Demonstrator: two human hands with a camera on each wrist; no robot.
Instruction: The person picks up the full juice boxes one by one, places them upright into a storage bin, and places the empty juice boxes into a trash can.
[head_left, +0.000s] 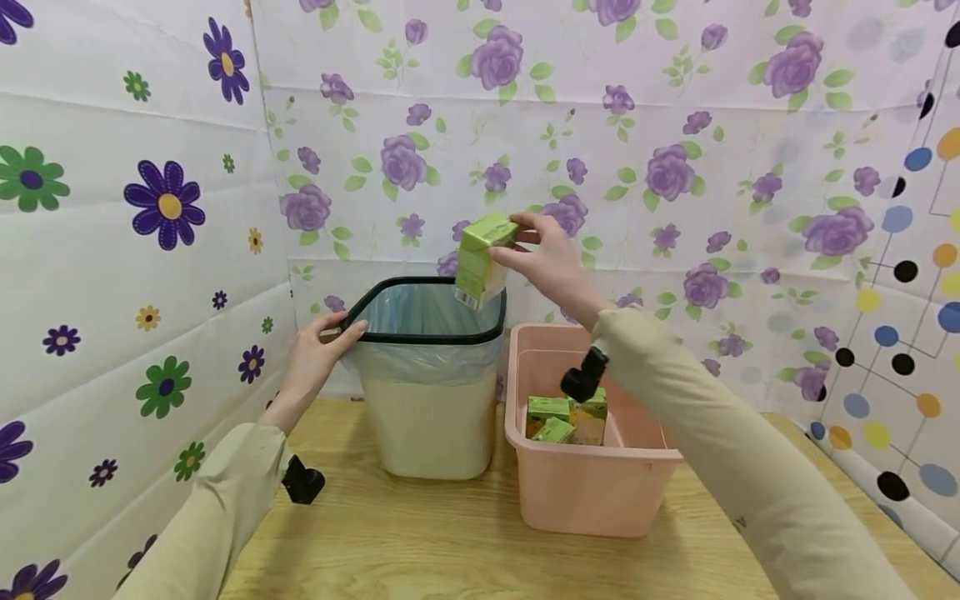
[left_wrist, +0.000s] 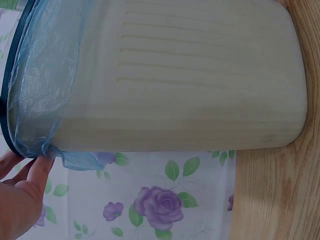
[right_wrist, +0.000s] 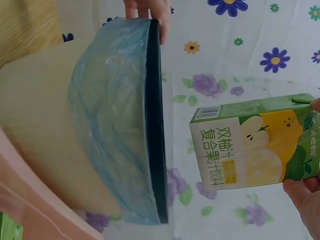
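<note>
Carton (head_left: pixel 482 260) of green juice held in the air over the open mouth of the bin (head_left: pixel 429 417), tilted, barcode end lowest. Right hand (head_left: pixel 551 265) grasps it at the top end, fingers and thumb curled round the upper corner; the right wrist view shows a fingertip and part of the palm at the carton's far end, and the printed face with an apple and a lemon.

Bin: cream plastic, dark rim (head_left: pixel 390 337), pale blue liner (left_wrist: pixel 42 75) folded over the edge and hanging down the outside. It stands on the wooden table (head_left: pixel 450 550), near the back wall.

Left hand (head_left: pixel 315 362) at the bin's left rim, fingers fairly straight and laid on the edge where the liner folds over. The left wrist view shows fingertips touching the liner's lower fringe. Whether the thumb hooks inside the rim cannot be told.

Pink tub (head_left: pixel 592 483) just beside the bin on its right, close enough that they look to touch. Inside it lie more green cartons (head_left: pixel 558 418), heaped at the bottom.

Flowered sheets (head_left: pixel 675 125) hang behind and to both sides. Both arms in beige sleeves (head_left: pixel 720 433), a small black camera (head_left: pixel 585 375) strapped at each wrist.
</note>
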